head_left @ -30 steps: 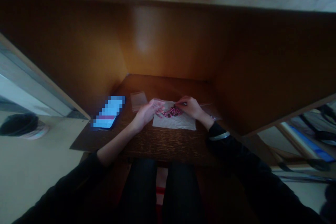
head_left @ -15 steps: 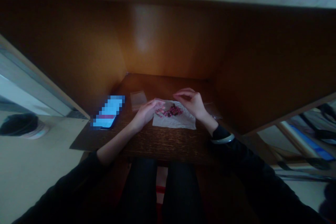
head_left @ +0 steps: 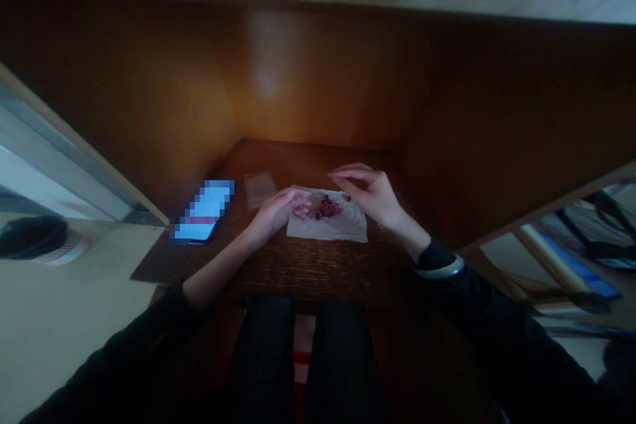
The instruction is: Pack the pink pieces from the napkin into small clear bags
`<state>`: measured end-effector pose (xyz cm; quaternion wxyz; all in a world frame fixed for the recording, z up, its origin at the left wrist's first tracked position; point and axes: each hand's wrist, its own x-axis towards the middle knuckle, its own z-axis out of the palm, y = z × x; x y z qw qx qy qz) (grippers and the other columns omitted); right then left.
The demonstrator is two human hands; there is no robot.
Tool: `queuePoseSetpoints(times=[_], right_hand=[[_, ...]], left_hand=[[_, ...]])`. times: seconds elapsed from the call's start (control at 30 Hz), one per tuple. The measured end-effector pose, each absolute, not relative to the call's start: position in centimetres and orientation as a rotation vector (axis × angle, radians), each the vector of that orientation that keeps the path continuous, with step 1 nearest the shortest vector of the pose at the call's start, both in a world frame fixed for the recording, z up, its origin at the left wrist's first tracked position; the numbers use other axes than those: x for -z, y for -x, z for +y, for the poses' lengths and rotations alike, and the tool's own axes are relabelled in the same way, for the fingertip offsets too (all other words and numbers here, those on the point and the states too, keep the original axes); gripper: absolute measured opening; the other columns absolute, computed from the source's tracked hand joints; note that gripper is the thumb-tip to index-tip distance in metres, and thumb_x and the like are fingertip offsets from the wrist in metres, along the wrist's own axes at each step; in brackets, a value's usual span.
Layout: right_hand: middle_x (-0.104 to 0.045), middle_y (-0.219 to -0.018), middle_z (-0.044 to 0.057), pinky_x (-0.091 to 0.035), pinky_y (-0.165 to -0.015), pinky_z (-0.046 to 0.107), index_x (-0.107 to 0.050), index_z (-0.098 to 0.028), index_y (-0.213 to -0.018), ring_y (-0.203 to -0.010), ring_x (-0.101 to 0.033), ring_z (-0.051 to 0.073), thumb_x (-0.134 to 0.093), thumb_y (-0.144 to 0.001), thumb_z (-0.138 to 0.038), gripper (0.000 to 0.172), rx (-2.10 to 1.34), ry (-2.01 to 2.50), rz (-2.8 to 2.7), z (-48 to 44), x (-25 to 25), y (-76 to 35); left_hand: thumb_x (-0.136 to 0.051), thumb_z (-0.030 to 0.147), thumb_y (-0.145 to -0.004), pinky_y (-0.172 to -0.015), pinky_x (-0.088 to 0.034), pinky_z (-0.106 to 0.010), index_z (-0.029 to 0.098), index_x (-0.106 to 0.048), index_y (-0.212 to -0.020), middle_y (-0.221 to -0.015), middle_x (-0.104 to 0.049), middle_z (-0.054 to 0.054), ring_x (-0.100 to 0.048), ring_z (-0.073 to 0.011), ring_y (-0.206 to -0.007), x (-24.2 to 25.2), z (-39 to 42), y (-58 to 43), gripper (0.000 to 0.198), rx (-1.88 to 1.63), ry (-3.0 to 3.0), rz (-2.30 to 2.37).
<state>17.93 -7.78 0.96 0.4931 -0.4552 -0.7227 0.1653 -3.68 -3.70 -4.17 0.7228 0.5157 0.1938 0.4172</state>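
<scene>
Pink beads (head_left: 320, 209) lay heaped on white paper (head_left: 328, 230), just beside the curled fingertips of the left hand (head_left: 271, 215). The right hand (head_left: 372, 195) hovered just past them, fingertips pinched together. What either held was unclear.

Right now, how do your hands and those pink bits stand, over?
Left hand at edge of pink beads on white sheet. Right hand hovers over them, fingertips together. Phone, clear bag off left, apart.

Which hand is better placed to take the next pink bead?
Probably the left hand: its fingertips rest at the edge of the pile of small pink beads on the white paper sheet. The right hand hovers raised beside it.
</scene>
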Motion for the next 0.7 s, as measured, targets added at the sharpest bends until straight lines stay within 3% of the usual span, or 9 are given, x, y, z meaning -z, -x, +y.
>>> queuePoseSetpoints(times=[0.13, 0.37, 0.7], right_hand=[[-0.073, -0.09, 0.007, -0.051, -0.074, 0.035, -0.077, -0.021, -0.088, -0.082, -0.067, 0.019, -0.067, -0.081, -0.027, 0.013, -0.478, 1.298, -1.97, -7.6, 1.4, -20.7], [-0.073, -0.084, 0.005, -0.049, -0.075, 0.036, -0.075, -0.022, -0.082, -0.079, -0.065, 0.02, -0.063, -0.082, -0.024, 0.013, -0.391, 1.493, -2.052, -8.2, 3.6, -21.8], [-0.073, -0.089, 0.006, -0.049, -0.075, 0.035, -0.075, -0.02, -0.089, -0.082, -0.066, 0.02, -0.064, -0.083, -0.023, 0.013, -0.442, 1.526, -2.045, -7.7, 4.2, -21.3]], left_hand=[[-0.058, 0.036, -0.084, -0.071, -0.049, -0.031, 0.014, -0.069, -0.088, -0.081, -0.07, -0.005, -0.063, -0.0168, -0.072, 3.9, -3.8, 3.7, 0.025, -0.942, -1.11, 0.42], [-0.053, 0.026, -0.088, -0.072, -0.05, -0.028, 0.015, -0.071, -0.081, -0.076, -0.071, -0.004, -0.063, -0.0147, -0.07, 2.9, -4.4, 3.7, 0.022, -0.974, -1.047, 0.515], [-0.061, 0.027, -0.084, -0.067, -0.049, -0.029, 0.014, -0.068, -0.084, -0.075, -0.068, -0.003, -0.062, -0.015, -0.069, 3.2, -4.2, 3.7, 0.015, -0.938, -1.077, 0.492]])
